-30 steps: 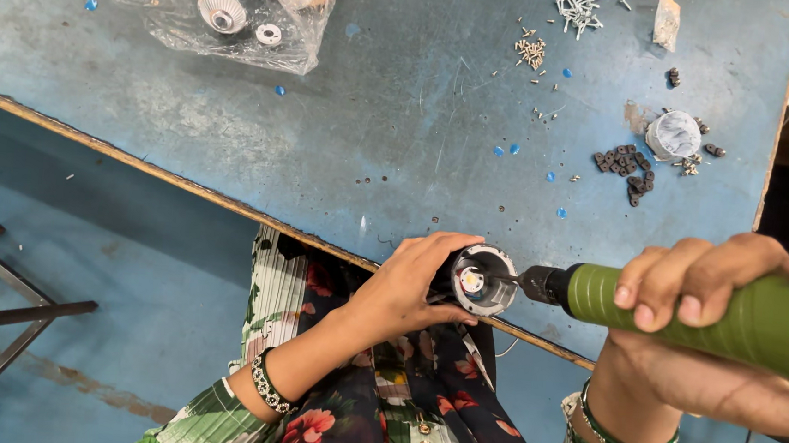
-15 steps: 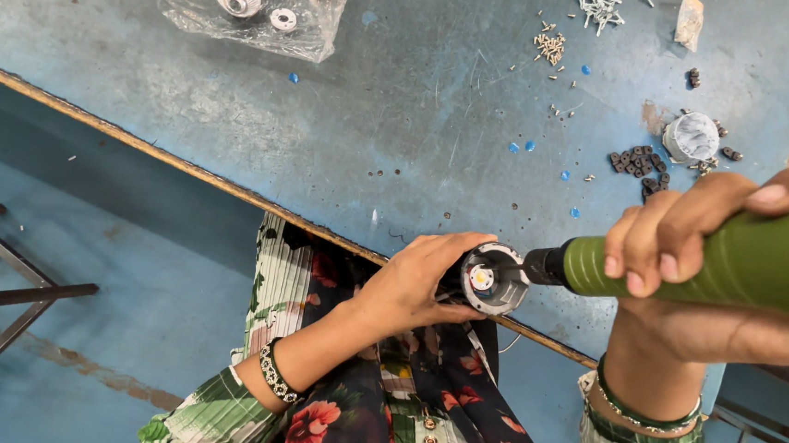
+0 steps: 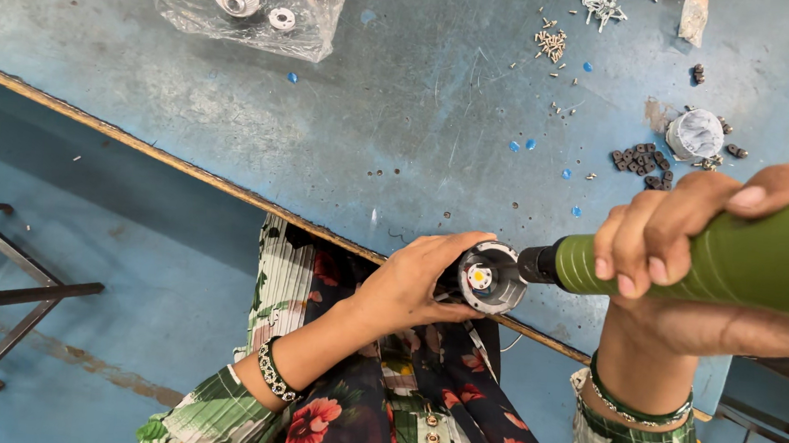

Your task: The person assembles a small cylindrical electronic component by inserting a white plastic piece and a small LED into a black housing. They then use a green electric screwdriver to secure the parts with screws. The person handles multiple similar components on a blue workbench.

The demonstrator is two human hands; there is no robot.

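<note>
Head view: small round grey-and-white lamp housing at near edge of scuffed blue metal table, left hand wrapped closed around it, right hand gripping green cylindrical electric screwdriver, bit at housing rim, likely screw-driving step, next needs steady alignment.

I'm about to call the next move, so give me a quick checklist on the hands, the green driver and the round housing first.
1. Left hand grips the round housing at the table edge: ok.
2. Right hand wrapped around the green driver: ok.
3. Driver tip meets the housing rim: ok.
4. Tip seated on a screw: cannot tell, too small.
5. Spare screws on the table: ok.
6. Left fingers clear of the tip: ok.
</note>
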